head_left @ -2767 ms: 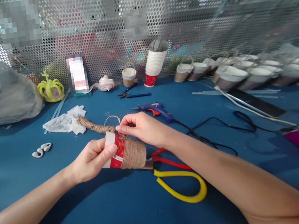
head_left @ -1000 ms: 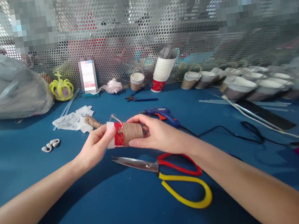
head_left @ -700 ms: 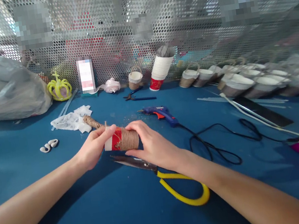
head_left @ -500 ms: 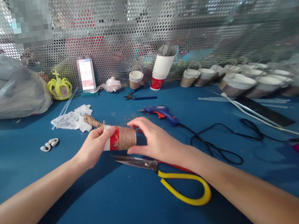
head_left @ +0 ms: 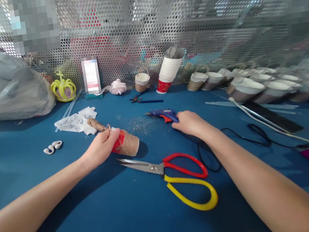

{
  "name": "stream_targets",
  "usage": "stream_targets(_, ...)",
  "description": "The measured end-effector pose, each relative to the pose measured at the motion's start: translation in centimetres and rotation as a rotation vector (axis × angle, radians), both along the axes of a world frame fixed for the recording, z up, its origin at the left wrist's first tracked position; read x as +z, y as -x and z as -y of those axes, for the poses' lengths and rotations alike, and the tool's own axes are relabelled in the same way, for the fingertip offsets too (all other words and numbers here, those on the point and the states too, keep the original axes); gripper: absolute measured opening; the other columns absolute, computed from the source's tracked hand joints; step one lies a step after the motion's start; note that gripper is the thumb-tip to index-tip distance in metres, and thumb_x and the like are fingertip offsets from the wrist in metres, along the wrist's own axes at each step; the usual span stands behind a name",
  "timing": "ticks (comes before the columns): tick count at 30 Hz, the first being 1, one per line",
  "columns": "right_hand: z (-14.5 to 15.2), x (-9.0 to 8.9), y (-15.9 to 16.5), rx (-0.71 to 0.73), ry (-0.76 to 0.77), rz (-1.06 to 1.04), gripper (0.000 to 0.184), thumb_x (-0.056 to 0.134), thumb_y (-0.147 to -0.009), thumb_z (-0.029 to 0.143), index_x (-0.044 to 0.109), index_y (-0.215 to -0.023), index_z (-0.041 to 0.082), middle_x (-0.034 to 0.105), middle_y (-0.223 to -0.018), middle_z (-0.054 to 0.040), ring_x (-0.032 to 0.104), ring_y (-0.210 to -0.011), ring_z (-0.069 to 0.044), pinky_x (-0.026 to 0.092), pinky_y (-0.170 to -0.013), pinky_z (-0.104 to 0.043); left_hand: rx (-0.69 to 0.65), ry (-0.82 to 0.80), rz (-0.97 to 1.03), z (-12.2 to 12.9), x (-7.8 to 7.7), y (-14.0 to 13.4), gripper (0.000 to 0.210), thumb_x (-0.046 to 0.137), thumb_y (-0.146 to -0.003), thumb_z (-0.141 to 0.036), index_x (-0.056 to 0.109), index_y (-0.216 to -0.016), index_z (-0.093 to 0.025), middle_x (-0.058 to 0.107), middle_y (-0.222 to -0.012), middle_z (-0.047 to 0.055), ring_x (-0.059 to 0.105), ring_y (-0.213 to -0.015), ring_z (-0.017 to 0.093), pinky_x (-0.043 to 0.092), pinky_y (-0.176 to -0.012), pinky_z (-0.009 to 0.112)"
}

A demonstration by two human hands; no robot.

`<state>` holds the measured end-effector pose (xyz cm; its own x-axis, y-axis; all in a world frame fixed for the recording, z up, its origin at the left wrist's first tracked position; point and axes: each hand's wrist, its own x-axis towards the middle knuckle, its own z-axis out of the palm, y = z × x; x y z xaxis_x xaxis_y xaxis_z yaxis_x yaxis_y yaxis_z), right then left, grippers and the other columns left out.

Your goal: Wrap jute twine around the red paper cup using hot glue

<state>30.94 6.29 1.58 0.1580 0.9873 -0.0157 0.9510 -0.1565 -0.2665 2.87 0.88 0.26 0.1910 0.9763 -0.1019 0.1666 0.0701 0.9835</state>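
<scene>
My left hand [head_left: 101, 147] is closed around a red and white paper cup [head_left: 129, 142], lying on its side and wound with twine over its lower part. A bundle of twine [head_left: 96, 124] sits just beyond that hand, its strand leading to the cup. My right hand [head_left: 190, 122] is wrapped round the handle of a blue glue gun [head_left: 161, 114] with a red trigger, its nozzle pointing left. Between my arms lie large scissors [head_left: 162, 169] with one red and one yellow handle loop.
Blue pliers [head_left: 148, 100], a twine-wrapped basket cup [head_left: 142, 81] and a leaning cup stack [head_left: 168, 71] stand behind. Several more cup baskets [head_left: 277, 86] fill the back right. The glue gun's black cord [head_left: 238, 131] runs right. A plastic bag [head_left: 4, 84] sits at left.
My right hand has left the cup's side, moved right and taken hold of the glue gun's handle. My left hand keeps the cup, its base now tilted slightly lower.
</scene>
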Motion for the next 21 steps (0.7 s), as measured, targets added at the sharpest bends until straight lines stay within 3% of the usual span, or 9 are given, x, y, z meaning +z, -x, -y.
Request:
stream_targets(4, 0.1, 0.5, 0.4, -0.062, -0.048, -0.217, 0.019, 0.06, -0.063, 0.014, 0.061, -0.082, 0.014, 0.064, -0.061, -0.0075, 0.064, -0.067, -0.026, 0.046, -0.06, -0.034, -0.014, -0.111, -0.249, -0.1, 0.5, 0.2, 0.039, 0.051, -0.079, -0.047, 0.051, -0.056, -0.016, 0.044, -0.05, -0.003, 0.038, -0.051, 0.012, 0.029, -0.05, 0.025)
stream_targets(7, 1.1, 1.7, 1.1, -0.04, -0.089, -0.45, 0.026, 0.054, -0.069, 0.016, 0.055, -0.095, 0.015, 0.066, -0.074, -0.0077, 0.063, -0.066, -0.019, 0.049, -0.056, -0.029, -0.051, -0.137, -0.323, -0.1, 0.9, 0.2, 0.04, 0.045, -0.081, -0.047, 0.045, -0.053, -0.018, 0.035, -0.049, -0.005, 0.031, -0.049, 0.01, 0.025, -0.049, 0.025)
stream_targets(9, 2.0, 2.7, 1.8, 0.004, -0.083, -0.595, 0.019, 0.052, -0.073, 0.021, 0.054, -0.092, 0.018, 0.066, -0.08, -0.0074, 0.063, -0.068, -0.017, 0.05, -0.057, -0.028, -0.072, -0.147, -0.305, 0.0, 1.0, 0.2, 0.04, 0.043, -0.082, -0.047, 0.043, -0.054, -0.018, 0.032, -0.05, -0.005, 0.029, -0.049, 0.01, 0.024, -0.048, 0.025)
stream_targets(13, 4.3, 4.2, 3.1, 0.082, 0.001, -0.772, 0.014, 0.058, -0.072, 0.032, 0.055, -0.077, 0.019, 0.064, -0.072, -0.0062, 0.062, -0.062, -0.016, 0.051, -0.056, -0.028, -0.062, -0.15, -0.299, 0.0, 1.0, 0.2, 0.043, 0.042, -0.082, -0.049, 0.037, -0.052, -0.019, 0.029, -0.05, -0.005, 0.027, -0.048, 0.009, 0.022, -0.047, 0.024)
stream_targets(16, 6.1, 4.5, 3.7, 0.2, 0.017, -0.863, 0.016, 0.06, -0.072, 0.03, 0.059, -0.082, 0.018, 0.064, -0.07, -0.0035, 0.058, -0.055, -0.013, 0.047, -0.052, -0.025, -0.021, -0.167, -0.347, 0.1, 1.1, 0.3, 0.044, 0.042, -0.081, -0.05, 0.032, -0.051, -0.02, 0.028, -0.049, -0.005, 0.025, -0.047, 0.009, 0.02, -0.045, 0.024)
stream_targets(21, 8.5, 4.2, 4.7, 0.398, 0.013, -0.782, 0.014, 0.057, -0.077, 0.032, 0.061, -0.078, 0.019, 0.049, -0.048, 0.0052, 0.046, -0.043, -0.01, 0.043, -0.047, -0.024, -0.03, -0.171, -0.407, 0.1, 1.4, 0.2, 0.043, 0.038, -0.082, -0.05, 0.032, -0.053, -0.019, 0.03, -0.048, -0.005, 0.027, -0.048, 0.009, 0.022, -0.045, 0.023)
